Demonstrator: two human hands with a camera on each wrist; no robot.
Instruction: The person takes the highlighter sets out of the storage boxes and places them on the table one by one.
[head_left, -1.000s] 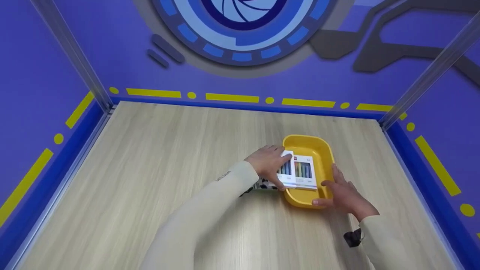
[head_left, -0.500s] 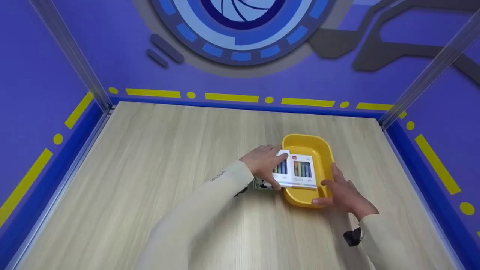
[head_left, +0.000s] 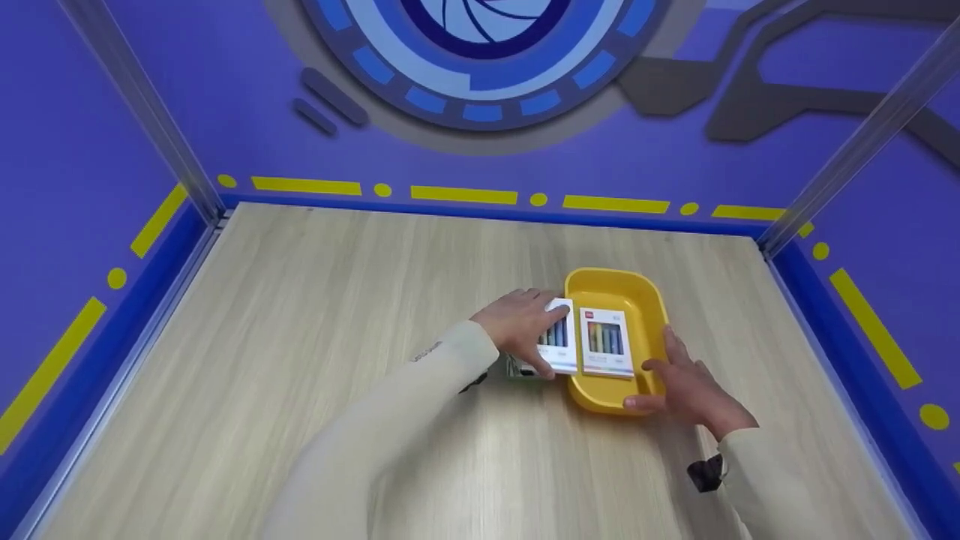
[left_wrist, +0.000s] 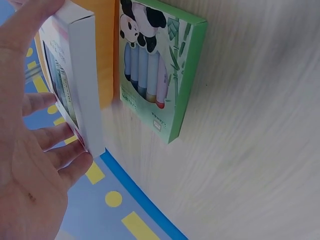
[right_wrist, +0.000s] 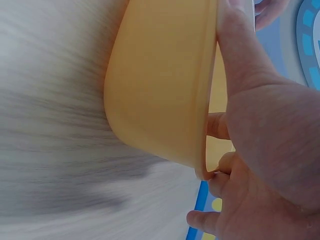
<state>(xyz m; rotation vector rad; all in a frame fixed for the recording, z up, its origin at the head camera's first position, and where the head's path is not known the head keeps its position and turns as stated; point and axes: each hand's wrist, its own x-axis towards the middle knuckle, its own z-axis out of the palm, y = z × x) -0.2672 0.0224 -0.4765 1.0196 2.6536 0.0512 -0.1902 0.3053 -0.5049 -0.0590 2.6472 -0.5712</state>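
Left hand [head_left: 525, 326] grips a white box [head_left: 556, 337] of coloured sticks, thumb on its near end and fingers curled over its far end, and holds it above the left rim of the yellow tray [head_left: 651, 300]. In the left wrist view the box stands tilted on edge between thumb and fingers, apart from the table [head_left: 300, 337] below it. Under that hand, just beside the tray's left wall, a green box [left_wrist: 160, 65] with a panda picture lies flat on the table. A second white box [head_left: 605, 341] lies inside the tray, close beside the held one but not touching it as far as the head view shows.

Right hand [head_left: 686, 386] holds the tray at its near right corner: the thumb hooks over the rim and the fingers press against the outer wall, as the right wrist view shows. The tray sits right of the table's middle, well apart from all edges.

Risks, as I judge them: the grip on the white box takes only its two ends, so a slack thumb could let it drop onto the green box or catch the rim and tip. If the right hand eases, a knock on the rim could slide the light tray across the smooth table.
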